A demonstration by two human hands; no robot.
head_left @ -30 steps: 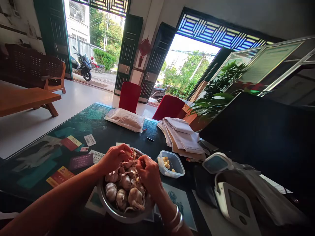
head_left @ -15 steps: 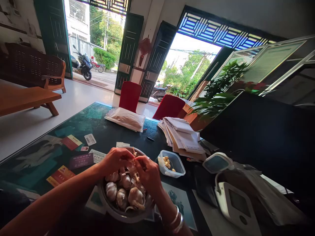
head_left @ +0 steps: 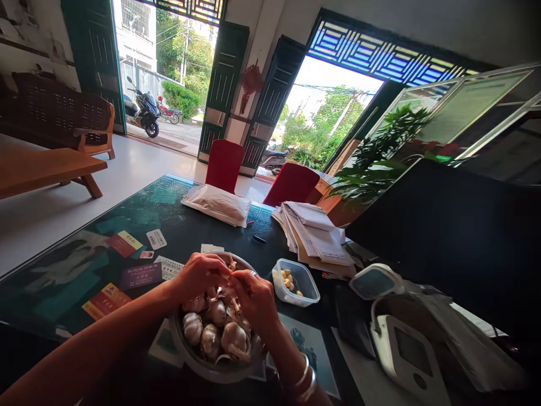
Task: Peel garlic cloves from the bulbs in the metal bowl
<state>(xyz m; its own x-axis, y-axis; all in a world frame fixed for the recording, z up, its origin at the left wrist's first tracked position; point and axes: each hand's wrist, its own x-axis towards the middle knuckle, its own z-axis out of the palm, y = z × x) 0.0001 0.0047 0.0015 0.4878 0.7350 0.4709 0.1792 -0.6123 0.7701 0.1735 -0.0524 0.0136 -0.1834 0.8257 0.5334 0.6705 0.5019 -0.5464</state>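
Over a round bowl (head_left: 220,376) full of garlic bulbs (head_left: 234,338) and loose papery skins, my two hands meet at the fingertips. My left hand (head_left: 203,275) is closed in a pinch on a small garlic clove (head_left: 229,277), mostly hidden by the fingers. From the other side my right hand (head_left: 256,294) pinches the same clove with thumb and forefinger; silver bangles circle that wrist. Just right of the bowl sits a clear plastic container (head_left: 311,293) with several peeled garlic cloves (head_left: 288,279) inside.
Cards (head_left: 141,274) lie on the dark glass-topped table (head_left: 143,206) at left. Behind are a plastic-wrapped packet (head_left: 217,204) and stacked papers (head_left: 310,231). A blood pressure monitor (head_left: 408,349) and a dark screen (head_left: 443,225) stand at right. Red chairs (head_left: 225,164) are beyond.
My fingertips have shifted slightly on the clove, while both hands stay over the bowl. The whole view has moved a little; the bowl and container stay in place.
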